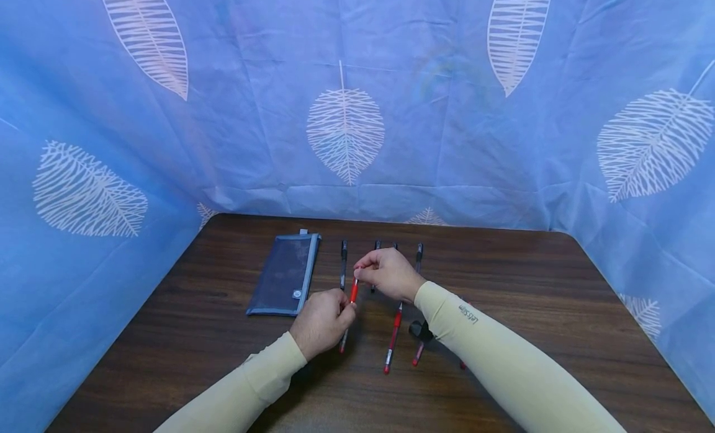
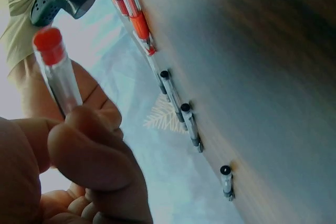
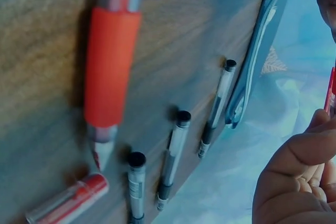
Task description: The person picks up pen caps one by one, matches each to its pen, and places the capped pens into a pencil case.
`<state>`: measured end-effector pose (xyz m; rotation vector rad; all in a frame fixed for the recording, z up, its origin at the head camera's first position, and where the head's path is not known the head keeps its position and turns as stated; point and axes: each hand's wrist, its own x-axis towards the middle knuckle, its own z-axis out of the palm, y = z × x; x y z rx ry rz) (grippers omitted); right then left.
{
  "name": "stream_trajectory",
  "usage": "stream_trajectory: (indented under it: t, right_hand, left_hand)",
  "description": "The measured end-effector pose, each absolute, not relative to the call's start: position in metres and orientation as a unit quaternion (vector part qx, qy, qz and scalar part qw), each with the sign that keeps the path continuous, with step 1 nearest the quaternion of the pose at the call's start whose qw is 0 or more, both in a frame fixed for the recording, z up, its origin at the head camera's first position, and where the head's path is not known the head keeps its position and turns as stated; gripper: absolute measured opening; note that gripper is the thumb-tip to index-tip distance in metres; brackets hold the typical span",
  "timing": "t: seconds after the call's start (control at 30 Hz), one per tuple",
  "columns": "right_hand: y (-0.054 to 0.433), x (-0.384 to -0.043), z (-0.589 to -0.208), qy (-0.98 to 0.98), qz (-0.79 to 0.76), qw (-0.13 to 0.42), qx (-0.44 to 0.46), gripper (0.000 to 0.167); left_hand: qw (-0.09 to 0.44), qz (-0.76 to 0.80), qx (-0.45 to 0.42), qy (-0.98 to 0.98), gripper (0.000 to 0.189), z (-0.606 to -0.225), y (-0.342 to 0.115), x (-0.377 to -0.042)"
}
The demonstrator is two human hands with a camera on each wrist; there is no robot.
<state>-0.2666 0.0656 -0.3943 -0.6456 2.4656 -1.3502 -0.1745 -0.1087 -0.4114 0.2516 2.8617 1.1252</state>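
Observation:
A red pen [image 1: 354,291] with a red grip and clear barrel is raised between both hands. Curled round its barrel, my left hand [image 1: 323,321] leaves the red grip showing above the fingers; in the left wrist view the red-plugged barrel end [image 2: 50,48] sticks out. Finger and thumb of my right hand [image 1: 388,273] pinch the pen's tip end, hiding most of it. Below the right hand lies another red pen [image 1: 394,334], its tip bare. A red-topped clear cap [image 3: 73,200] is by that tip in the right wrist view.
A blue-edged mesh zip pouch [image 1: 279,278] lies to the left. Several black-ended pens [image 1: 343,259] lie in a row toward the back. More red pens [image 1: 418,353] are partly hidden under the right forearm, which carries a dark wrist mount [image 1: 421,330]. Leaf-print cloth [image 1: 346,200] hangs behind the table.

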Motion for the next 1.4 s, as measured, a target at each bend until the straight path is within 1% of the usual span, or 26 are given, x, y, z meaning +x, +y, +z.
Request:
stream_trajectory:
  t: [0.23, 0.43, 0.7, 1.0, 1.2, 1.4]
  right_hand:
    - [0.066, -0.266, -0.386, 0.848, -0.466, 0.136, -0.212, 0.014]
    - [0.066, -0.266, -0.390, 0.856, -0.450, 0.138, -0.214, 0.014]
    - [0.067, -0.263, -0.392, 0.852, -0.456, 0.139, -0.216, 0.017]
    - [0.068, -0.262, -0.397, 0.846, -0.474, 0.148, -0.196, 0.017]
    - [0.070, -0.262, -0.401, 0.853, -0.463, 0.152, -0.188, 0.022]
    - [0.075, -0.263, -0.404, 0.858, -0.462, 0.143, -0.173, 0.021]
  left_hand:
    - [0.015, 0.382, 0.080, 0.921, 0.014, -0.411, -0.106, -0.177]
    - [0.025, 0.383, 0.082, 0.920, 0.014, -0.415, -0.106, -0.177]
    - [0.011, 0.384, 0.086, 0.919, 0.013, -0.415, -0.104, -0.175]
    - [0.026, 0.379, 0.075, 0.922, 0.014, -0.412, -0.104, -0.174]
    - [0.036, 0.359, 0.073, 0.930, 0.017, -0.413, -0.105, -0.174]
    - [0.062, 0.327, 0.065, 0.941, 0.022, -0.414, -0.110, -0.177]
